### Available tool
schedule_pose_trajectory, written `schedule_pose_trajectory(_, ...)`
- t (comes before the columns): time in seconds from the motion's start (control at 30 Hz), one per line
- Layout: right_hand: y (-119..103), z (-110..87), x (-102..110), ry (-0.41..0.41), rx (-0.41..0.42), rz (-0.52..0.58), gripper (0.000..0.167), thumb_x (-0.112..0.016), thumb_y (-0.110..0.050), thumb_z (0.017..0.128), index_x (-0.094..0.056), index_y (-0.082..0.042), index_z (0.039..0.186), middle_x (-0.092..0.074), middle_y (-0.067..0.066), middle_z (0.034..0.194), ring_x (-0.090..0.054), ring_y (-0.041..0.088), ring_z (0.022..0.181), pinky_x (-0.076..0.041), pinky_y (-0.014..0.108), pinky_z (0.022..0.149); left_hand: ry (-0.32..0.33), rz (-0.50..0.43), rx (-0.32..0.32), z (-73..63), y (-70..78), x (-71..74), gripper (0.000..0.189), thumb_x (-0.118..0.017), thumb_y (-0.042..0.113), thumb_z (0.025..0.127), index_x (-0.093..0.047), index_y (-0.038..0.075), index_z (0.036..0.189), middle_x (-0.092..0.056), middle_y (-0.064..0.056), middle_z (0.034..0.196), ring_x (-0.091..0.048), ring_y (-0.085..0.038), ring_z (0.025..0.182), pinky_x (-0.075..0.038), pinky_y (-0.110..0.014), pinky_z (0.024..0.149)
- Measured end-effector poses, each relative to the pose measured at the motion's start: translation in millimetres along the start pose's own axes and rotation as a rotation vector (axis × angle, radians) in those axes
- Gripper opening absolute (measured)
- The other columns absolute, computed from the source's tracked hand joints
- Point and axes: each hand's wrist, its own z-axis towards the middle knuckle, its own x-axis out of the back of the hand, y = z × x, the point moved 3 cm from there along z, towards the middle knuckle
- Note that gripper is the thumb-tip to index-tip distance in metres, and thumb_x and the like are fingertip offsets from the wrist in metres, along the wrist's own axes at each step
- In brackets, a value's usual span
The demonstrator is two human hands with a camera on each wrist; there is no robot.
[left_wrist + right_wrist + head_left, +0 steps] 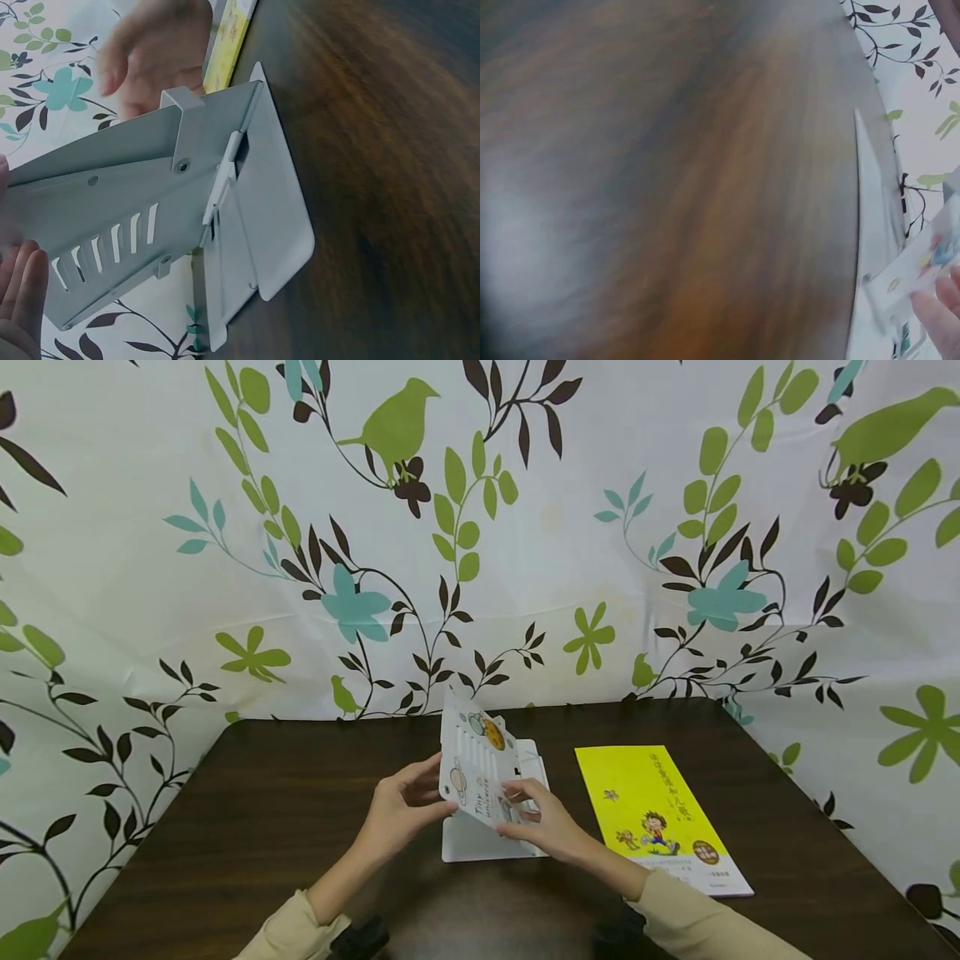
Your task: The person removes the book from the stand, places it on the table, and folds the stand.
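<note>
A white metal book stand with cartoon planets and "Tiny universe" printed on its panel stands on the table, the panel tilted up from its flat base. My left hand grips the panel's left edge, thumb towards the front. Over the lower right of the printed face lies my right hand, its fingers bent a little; none of them shows behind the panel. The left wrist view has the slotted back of the panel, the hinge and the base plates. In the right wrist view the fingertips are near the printed face.
A yellow book with a cartoon child on its cover lies flat to the right of the stand. The dark wooden table ends at a wall covering printed with leaves and birds.
</note>
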Motion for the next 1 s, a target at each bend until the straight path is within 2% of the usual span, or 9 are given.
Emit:
schedule_pose_trajectory(0.23,11,-10.0,4,-0.07,-0.003,-0.004,0.045,-0.067,-0.019,0.082,-0.05,-0.002,0.12,-0.051,0.011,0.111,-0.048,0.027,0.103,-0.046,0.042,0.088,0.044,-0.005,0.081,-10.0,-4.2,10.7,0.06,-0.076,0.0,0.068,-0.053,-0.003,0.124,-0.063,-0.02,0.102,-0.062,-0.015,0.09,-0.052,-0.028,0.075)
schedule_pose_trajectory(0.57,14,-12.1,7,-0.052,0.022,-0.051,0.037,-0.069,-0.009,0.079,-0.057,-0.003,0.114,-0.058,0.009,0.106,-0.054,0.023,0.094,-0.051,0.034,0.08,0.077,0.0,0.179,-18.5,-15.5,19.3,0.06,-0.076,-0.004,0.067,-0.052,-0.007,0.122,-0.063,-0.022,0.098,-0.062,-0.012,0.086,-0.052,-0.024,0.072)
schedule_pose_trajectory(0.8,16,-12.3,5,-0.047,0.044,-0.13,0.036,-0.071,-0.007,0.077,-0.059,-0.002,0.111,-0.06,0.008,0.102,-0.055,0.022,0.09,-0.051,0.035,0.078,0.093,0.037,0.239,-26.4,-23.7,26.1,0.06,-0.076,-0.006,0.065,-0.053,-0.008,0.121,-0.064,-0.02,0.095,-0.062,-0.012,0.083,-0.053,-0.025,0.07)
schedule_pose_trajectory(1.0,14,-12.5,4,-0.049,0.044,-0.2,0.035,-0.072,-0.007,0.075,-0.061,-0.001,0.108,-0.062,0.007,0.099,-0.056,0.02,0.087,-0.052,0.034,0.078,0.103,0.131,0.301,-32.8,-31.1,30.0,0.059,-0.077,-0.006,0.063,-0.055,-0.008,0.118,-0.066,-0.014,0.086,-0.061,-0.01,0.076,-0.051,-0.023,0.066)
